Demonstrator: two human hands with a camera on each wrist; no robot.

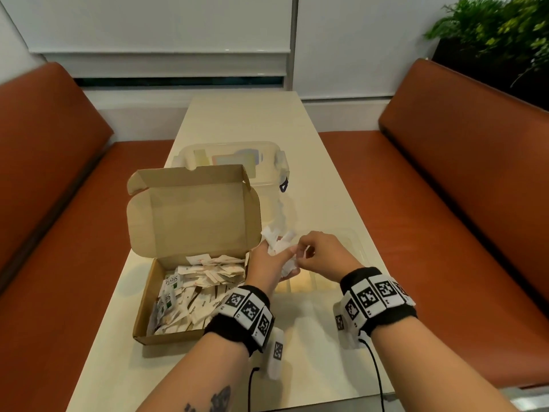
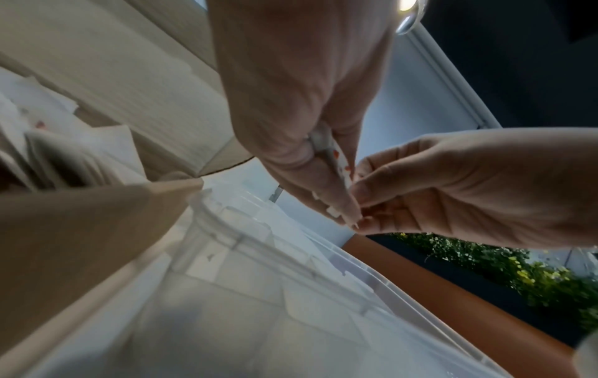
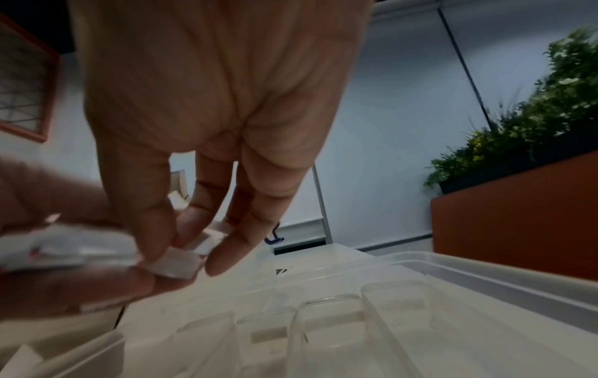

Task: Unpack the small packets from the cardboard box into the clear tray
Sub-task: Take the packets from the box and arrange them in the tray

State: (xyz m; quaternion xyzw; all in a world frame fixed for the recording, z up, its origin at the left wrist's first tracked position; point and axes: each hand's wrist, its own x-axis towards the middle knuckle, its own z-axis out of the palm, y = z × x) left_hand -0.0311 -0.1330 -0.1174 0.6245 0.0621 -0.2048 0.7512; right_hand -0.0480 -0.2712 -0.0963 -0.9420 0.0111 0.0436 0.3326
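Note:
The open cardboard box (image 1: 190, 286) sits at the table's left, its bottom covered with several small white packets (image 1: 202, 281). My left hand (image 1: 274, 257) grips a bunch of packets (image 1: 277, 243) just right of the box, above the clear tray (image 1: 358, 246). My right hand (image 1: 306, 254) meets it and pinches one packet (image 3: 176, 263) at the bunch's edge. In the left wrist view the left hand's fingers (image 2: 323, 194) curl round the packets (image 2: 335, 156), fingertip to fingertip with the right hand (image 2: 359, 202). The tray's compartments (image 3: 327, 319) below hold nothing that I can see.
A clear lidded container (image 1: 231, 159) stands behind the box's raised lid (image 1: 193, 209). Orange benches (image 1: 445, 188) run along both long sides of the narrow table (image 1: 246, 120). A planter with green plants (image 1: 499, 34) stands at the back right.

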